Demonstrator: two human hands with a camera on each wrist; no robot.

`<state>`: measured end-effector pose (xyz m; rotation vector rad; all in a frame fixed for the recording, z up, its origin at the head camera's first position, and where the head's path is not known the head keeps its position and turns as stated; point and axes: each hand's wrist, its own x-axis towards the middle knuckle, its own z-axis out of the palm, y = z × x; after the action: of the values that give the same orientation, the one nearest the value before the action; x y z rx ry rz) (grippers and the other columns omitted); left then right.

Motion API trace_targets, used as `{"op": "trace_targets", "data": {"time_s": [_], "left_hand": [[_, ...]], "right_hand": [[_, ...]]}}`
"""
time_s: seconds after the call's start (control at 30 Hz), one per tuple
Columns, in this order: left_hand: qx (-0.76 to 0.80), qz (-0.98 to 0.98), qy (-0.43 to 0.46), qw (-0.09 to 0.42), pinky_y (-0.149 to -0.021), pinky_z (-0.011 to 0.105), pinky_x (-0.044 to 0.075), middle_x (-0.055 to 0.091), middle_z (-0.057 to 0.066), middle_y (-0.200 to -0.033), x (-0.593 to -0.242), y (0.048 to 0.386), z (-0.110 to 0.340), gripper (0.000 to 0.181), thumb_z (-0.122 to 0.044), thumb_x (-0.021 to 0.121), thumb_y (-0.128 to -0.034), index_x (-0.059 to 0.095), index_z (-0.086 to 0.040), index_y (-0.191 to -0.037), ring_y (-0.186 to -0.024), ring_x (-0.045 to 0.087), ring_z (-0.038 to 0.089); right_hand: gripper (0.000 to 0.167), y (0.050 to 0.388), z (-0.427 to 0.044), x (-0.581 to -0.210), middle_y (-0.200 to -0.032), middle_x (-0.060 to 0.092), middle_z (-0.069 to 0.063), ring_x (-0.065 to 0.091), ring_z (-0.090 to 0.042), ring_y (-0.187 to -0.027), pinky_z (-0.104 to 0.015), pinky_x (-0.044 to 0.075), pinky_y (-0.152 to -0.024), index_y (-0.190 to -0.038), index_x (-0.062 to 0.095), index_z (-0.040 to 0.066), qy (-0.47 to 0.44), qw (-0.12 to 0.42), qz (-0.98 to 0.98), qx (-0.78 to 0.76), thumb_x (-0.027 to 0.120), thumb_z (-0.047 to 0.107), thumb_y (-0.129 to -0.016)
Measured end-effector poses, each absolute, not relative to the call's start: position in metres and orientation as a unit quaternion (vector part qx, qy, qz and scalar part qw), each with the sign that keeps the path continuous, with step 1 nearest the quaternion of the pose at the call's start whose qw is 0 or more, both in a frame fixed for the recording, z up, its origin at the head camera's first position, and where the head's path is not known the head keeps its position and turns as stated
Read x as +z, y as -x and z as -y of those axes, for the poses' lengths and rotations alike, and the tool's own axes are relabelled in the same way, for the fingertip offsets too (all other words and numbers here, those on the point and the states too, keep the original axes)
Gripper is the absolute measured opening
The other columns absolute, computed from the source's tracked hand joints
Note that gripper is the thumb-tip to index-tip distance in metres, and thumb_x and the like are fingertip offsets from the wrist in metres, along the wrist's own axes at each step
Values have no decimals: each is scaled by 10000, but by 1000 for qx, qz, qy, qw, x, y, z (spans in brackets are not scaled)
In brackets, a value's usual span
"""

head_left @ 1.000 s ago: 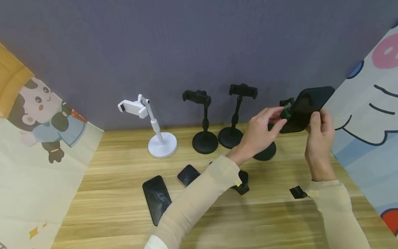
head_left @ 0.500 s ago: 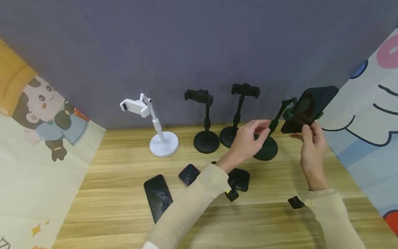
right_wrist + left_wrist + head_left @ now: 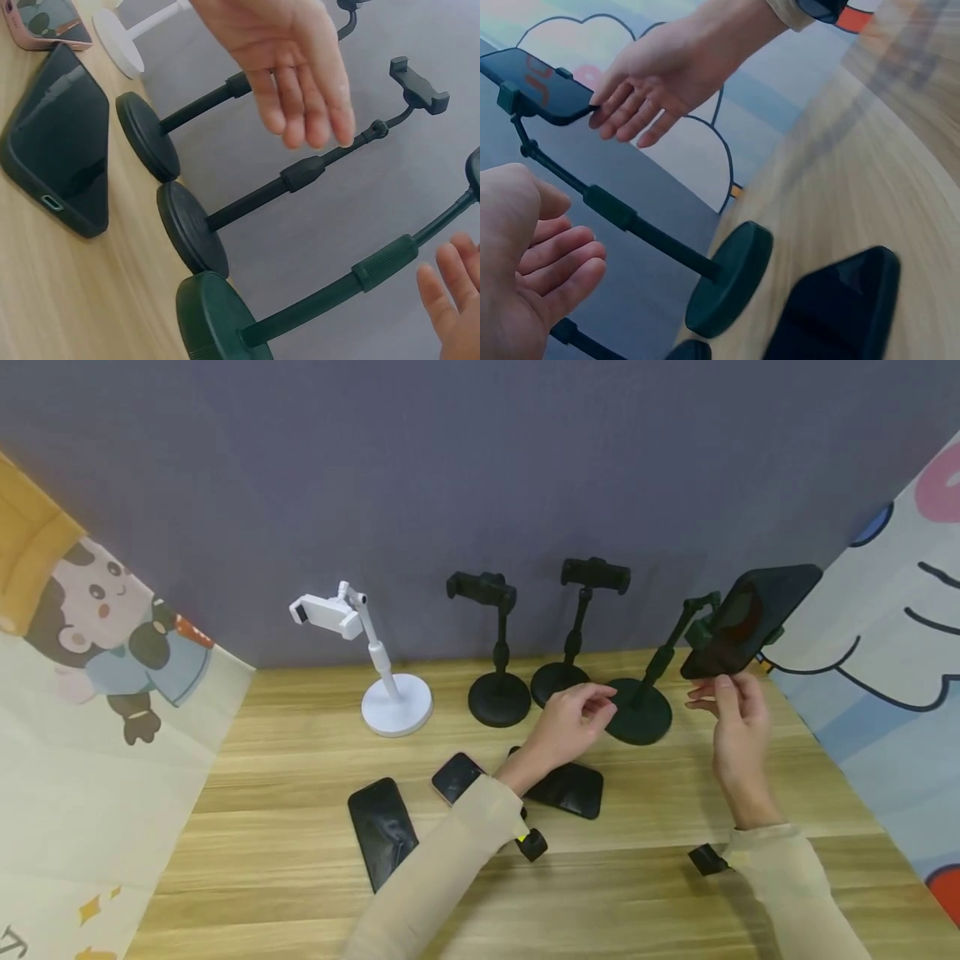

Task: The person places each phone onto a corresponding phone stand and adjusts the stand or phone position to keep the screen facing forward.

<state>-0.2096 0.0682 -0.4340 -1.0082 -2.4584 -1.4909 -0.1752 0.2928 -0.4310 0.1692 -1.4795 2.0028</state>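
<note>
A black phone (image 3: 753, 618) sits tilted in the clamp of the dark green phone stand (image 3: 641, 714), at the right. My right hand (image 3: 741, 735) is just below the phone's lower edge, fingers loose. In the left wrist view, the right hand's (image 3: 671, 75) fingertips are at the phone's corner; whether they touch it I cannot tell. My left hand (image 3: 566, 722) hovers left of the green base with relaxed fingers and nothing in it. The right wrist view shows the left hand (image 3: 289, 67) in front of a black stand's pole.
Two black phone stands (image 3: 498, 700) (image 3: 595, 575) and a white stand (image 3: 396, 706) hold no phones. On the wooden table (image 3: 255, 827) lie a large phone (image 3: 381, 831), a small one (image 3: 456, 777) and another black phone (image 3: 576, 789). A grey wall (image 3: 375, 485) rises behind.
My left hand has let go of the green stand's clamp and moved left and down. My right hand has slid down from the phone's side to below its lower edge. The phone stays in the clamp.
</note>
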Motion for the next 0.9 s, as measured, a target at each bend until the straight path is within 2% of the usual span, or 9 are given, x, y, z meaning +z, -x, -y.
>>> {"op": "trace_targets", "data": {"time_s": [0.13,0.33,0.5,0.6,0.77,0.9], "left_hand": [[-478,814,327,33,-866,101,512,735,67,-1110,-442,209,-62,261,-143,600,-1044,706,-46,-1262,-963,694,93],[-475,820,319,26,-856,121,525,721,88,-1100,-451,208,-54,243,-130,625,-1032,714,-32,-1236,-957,693,136],[-480,823,302,22,-877,189,562,689,139,-1144,-457,211,-50,236,-117,637,-1024,719,-10,-1217,-994,702,203],[-479,830,287,10,-893,217,565,673,157,-1182,-461,214,-48,245,-118,644,-1022,718,8,-1219,-1038,695,244],[-455,850,268,0,-915,195,539,653,121,-1236,-468,220,-46,260,-159,665,-1017,727,-18,-1226,-1099,685,229],[-420,870,260,4,-994,281,527,644,118,-1281,-470,224,-45,288,-192,677,-1011,723,-37,-1249,-1156,664,242]], "right_hand": [[132,175,-290,-436,-955,698,-130,661,-193,-830,-232,593,-740,-1087,645,2,-74,312,563,762,531,67,-1069],[122,175,-283,-446,-914,704,-98,668,-168,-753,-219,590,-690,-1041,637,31,-67,295,574,761,519,44,-1067],[170,175,-275,-454,-926,699,-71,672,-145,-757,-203,586,-677,-1146,655,45,-71,278,604,744,504,32,-1070],[205,175,-269,-459,-940,699,-56,665,-142,-776,-195,580,-690,-1218,638,-7,-74,263,627,729,502,45,-1074],[274,175,-261,-466,-951,698,-39,659,-136,-802,-192,577,-700,-1277,574,-114,-74,239,662,707,491,60,-1082],[311,177,-255,-470,-964,699,-25,660,-137,-822,-189,577,-706,-1306,546,-162,-74,229,680,693,479,43,-1083]]}}
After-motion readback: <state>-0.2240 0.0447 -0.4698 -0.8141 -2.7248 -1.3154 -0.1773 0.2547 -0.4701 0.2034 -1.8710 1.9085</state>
